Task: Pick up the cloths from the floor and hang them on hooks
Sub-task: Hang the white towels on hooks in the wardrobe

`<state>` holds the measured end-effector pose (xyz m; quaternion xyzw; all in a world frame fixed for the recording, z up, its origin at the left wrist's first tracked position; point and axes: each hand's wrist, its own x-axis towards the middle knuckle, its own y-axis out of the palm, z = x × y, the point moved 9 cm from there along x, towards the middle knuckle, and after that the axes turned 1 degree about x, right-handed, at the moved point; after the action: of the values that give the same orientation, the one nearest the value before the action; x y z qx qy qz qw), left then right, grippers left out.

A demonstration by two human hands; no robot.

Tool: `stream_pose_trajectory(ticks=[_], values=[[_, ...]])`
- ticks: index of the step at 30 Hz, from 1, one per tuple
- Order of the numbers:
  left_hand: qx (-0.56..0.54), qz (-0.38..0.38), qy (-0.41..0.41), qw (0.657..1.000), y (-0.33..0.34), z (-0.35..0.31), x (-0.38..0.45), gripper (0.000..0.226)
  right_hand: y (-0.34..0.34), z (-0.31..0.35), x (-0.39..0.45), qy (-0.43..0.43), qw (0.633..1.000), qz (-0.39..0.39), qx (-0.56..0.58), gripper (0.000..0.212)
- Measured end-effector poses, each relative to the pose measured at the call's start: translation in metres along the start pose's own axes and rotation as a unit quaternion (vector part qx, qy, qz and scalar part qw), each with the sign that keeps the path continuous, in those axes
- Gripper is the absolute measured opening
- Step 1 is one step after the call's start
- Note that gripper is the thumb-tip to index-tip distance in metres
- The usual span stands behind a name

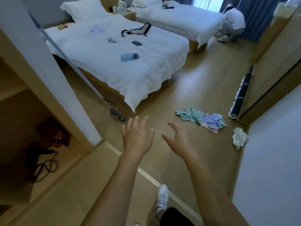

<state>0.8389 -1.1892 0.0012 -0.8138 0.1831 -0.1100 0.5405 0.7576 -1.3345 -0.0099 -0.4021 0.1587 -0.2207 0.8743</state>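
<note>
Wood-look tan floor (187, 95) carries everything; the near white-sheeted bed (122, 62) stands along its left side, its foot corner close to the cloths. Rolled black-and-white mat (241, 95) lies against the floor's right edge by the cabinet. Green-and-white striped crumpled cloth (189, 114) is seen mid-floor, touching a blue-and-white striped bunched cloth (213, 120); a pale white-green wadded cloth (239, 138) lies apart, at the right wall's corner. No hooks are seen. Left hand (136, 136) is held out, fingers spread, empty. Right hand (178, 140) is held out, fingers loosely parted, empty. Cloths are judged light, soft, limp; best pinched at a raised fold, gathered so trailing ends are not dragged.
</note>
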Motion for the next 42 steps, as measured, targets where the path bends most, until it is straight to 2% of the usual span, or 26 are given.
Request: stream_pose_trajectory(ticks=[11,26,36,42], values=[[0.011,0.049,0.107,0.993,0.057,-0.129,0.036,0.057,-0.077,-0.103,0.019,0.084,0.995,-0.047,-0.017,0.058],[0.023,0.1,0.177,0.979,0.169,-0.357,0.134,0.058,-0.229,-0.282,0.099,0.167,0.983,-0.081,-0.004,0.056],[0.047,0.161,0.262,0.95,0.255,-0.48,0.179,0.059,-0.279,-0.395,0.126,0.267,0.959,-0.098,0.018,0.06],[0.052,0.199,0.32,0.925,0.316,-0.555,0.232,0.059,-0.313,-0.461,0.171,0.335,0.936,-0.105,0.013,0.059]])
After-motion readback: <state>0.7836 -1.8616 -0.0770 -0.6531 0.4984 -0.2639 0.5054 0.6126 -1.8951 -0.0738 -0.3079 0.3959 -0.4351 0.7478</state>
